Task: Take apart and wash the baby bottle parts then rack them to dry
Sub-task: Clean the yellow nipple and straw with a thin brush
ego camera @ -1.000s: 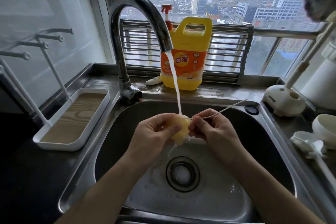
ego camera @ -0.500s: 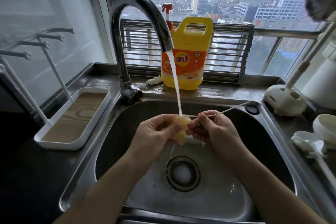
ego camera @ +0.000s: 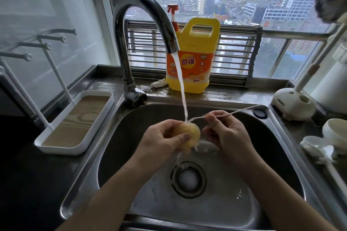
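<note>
water stream (ego camera: 181, 88) (from the tap (ego camera: 146, 5)) strikes yellowish teat (ego camera: 189, 133), left hand (ego camera: 161, 142) curled around it; right hand (ego camera: 223, 133) pinches thin white rod (ego camera: 242, 111).

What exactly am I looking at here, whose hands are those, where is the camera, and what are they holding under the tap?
There is no machine here. These are a person's bare hands, filmed by one camera worn on their head, which looks down into a steel sink. The left hand grips a soft yellowish bottle part, probably the teat, under water running from the faucet. The right hand pinches a thin white brush stick whose end meets the top of that part. Behind the sink stands a yellow detergent jug. On the left counter sits a white drying rack. On the right are a brush holder and some white pieces.
</note>
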